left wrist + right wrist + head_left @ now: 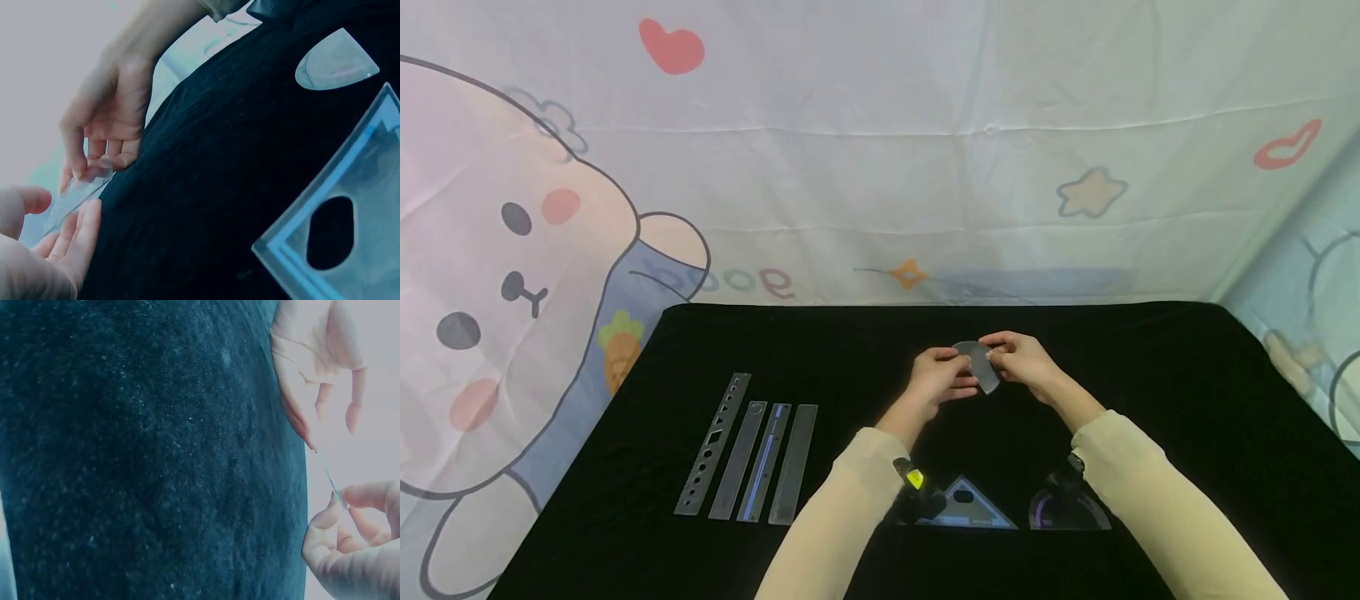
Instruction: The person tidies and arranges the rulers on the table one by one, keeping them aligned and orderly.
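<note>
Out over the far part of the table, a clear half-round protractor (982, 372) is up between both hands. My right hand (1022, 364) pinches its edge between thumb and fingertips; the right wrist view shows this grip (356, 540) and the thin plate edge-on. My left hand (936, 379) is at the opposite side, straight fingers touching the plate. In the left wrist view the left thumb (34, 200) stands apart from the plate (75, 197). Nearer my body lie a clear set square (955, 512) with an oval hole and a second protractor (1075, 518), partly behind the right wrist gear.
Several straight rulers lie side by side at the left: a stencil ruler (724, 409) with cut-out shapes, a plain one (737, 462), one with a blue stripe (766, 462) and another plain one (793, 462). Black cloth (850, 333) covers the table; a printed curtain (865, 183) hangs behind.
</note>
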Demonstrator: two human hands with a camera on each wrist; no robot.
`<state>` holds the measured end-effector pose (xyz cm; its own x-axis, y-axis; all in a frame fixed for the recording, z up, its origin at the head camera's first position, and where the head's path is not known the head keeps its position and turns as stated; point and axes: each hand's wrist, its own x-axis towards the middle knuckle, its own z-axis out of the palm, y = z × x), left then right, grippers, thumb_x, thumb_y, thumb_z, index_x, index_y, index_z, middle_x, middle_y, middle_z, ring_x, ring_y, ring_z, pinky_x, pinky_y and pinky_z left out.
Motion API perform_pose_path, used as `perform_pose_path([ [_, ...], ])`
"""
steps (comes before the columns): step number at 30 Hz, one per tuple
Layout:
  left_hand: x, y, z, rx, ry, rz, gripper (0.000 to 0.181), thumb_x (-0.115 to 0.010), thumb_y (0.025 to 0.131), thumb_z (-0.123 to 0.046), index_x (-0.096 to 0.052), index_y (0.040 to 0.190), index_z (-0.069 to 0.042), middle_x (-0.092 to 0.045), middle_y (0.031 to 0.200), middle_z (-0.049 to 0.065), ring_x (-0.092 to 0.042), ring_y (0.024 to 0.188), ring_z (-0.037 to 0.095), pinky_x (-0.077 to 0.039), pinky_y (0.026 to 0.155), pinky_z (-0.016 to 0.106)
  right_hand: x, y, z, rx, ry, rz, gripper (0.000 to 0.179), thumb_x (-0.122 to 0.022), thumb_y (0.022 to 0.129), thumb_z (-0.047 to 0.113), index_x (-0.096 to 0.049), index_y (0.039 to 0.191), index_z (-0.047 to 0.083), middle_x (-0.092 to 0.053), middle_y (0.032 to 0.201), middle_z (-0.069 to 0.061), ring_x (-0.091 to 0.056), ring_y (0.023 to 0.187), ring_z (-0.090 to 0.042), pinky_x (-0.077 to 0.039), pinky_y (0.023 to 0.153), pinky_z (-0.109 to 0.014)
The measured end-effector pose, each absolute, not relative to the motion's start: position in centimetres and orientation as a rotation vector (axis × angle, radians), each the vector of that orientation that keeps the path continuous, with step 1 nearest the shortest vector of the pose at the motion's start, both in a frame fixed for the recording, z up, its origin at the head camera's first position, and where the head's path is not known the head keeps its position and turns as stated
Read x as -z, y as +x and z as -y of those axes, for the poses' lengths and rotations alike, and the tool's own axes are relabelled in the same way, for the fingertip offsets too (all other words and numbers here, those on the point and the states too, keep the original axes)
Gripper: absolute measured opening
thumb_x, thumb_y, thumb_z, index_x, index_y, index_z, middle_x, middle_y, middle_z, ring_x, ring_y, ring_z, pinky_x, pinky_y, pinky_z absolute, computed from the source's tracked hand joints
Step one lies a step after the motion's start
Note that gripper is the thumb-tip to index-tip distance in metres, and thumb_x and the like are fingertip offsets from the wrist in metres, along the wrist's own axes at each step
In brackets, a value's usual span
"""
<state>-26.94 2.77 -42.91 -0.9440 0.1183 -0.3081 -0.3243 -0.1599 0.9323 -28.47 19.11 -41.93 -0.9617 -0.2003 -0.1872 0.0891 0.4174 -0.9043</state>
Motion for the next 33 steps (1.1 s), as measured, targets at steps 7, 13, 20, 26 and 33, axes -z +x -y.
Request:
perform_pose_path([
  [7,42.8,-27.2,-2.2,-2.106,-0.173,-1.851,0.032,-0.059,0.086,-0.006,-0.050,0.115,0.001,-0.062,0.088,0.013,-0.066,0.065,0.019,-0.057,0.066,0.032,41.3,-27.9,-19.4,1.534,-0.169,-2.389,0.034,-0.046,0.093,0.010,-0.050,0.126,0.003,-0.053,0.105,-0.014,-0.047,0.078,-0.020,-0.044,0.067,-0.029],
  [13,42.7,-27.2,-1.8,-2.012,-0.118,-1.882,0.022,-0.058,0.087,-0.006,-0.055,0.107,0.001,-0.061,0.085,0.011,-0.064,0.063,0.017,-0.057,0.065,0.033,40.9,-27.5,-19.8,1.489,-0.269,-2.340,0.033,-0.045,0.094,0.009,-0.051,0.126,0.003,-0.054,0.104,-0.016,-0.046,0.081,-0.022,-0.041,0.068,-0.030],
  [20,42.7,-27.0,-1.5,-1.942,-0.079,-1.912,0.018,-0.057,0.087,-0.004,-0.058,0.104,0.002,-0.059,0.088,0.011,-0.063,0.065,0.017,-0.057,0.065,0.032,40.9,-27.1,-20.0,1.437,-0.376,-2.317,0.032,-0.047,0.095,0.011,-0.052,0.125,0.002,-0.056,0.106,-0.018,-0.047,0.084,-0.024,-0.041,0.069,-0.030],
  [26,43.3,-26.9,-1.4,-1.933,-0.053,-1.927,0.015,-0.058,0.086,-0.003,-0.057,0.101,0.001,-0.058,0.088,0.012,-0.064,0.066,0.019,-0.058,0.065,0.033,41.3,-26.9,-19.9,1.395,-0.402,-2.364,0.032,-0.050,0.093,0.011,-0.053,0.124,0.004,-0.059,0.100,-0.014,-0.049,0.081,-0.022,-0.042,0.066,-0.030],
  [33,43.3,-26.6,-1.2,-1.916,-0.020,-1.933,0.012,-0.058,0.087,-0.004,-0.057,0.099,0.000,-0.058,0.087,0.011,-0.064,0.068,0.018,-0.057,0.065,0.032,41.6,-26.4,-19.8,1.361,-0.369,-2.419,0.034,-0.050,0.092,0.014,-0.051,0.125,0.005,-0.060,0.103,-0.014,-0.052,0.083,-0.021,-0.046,0.068,-0.030],
])
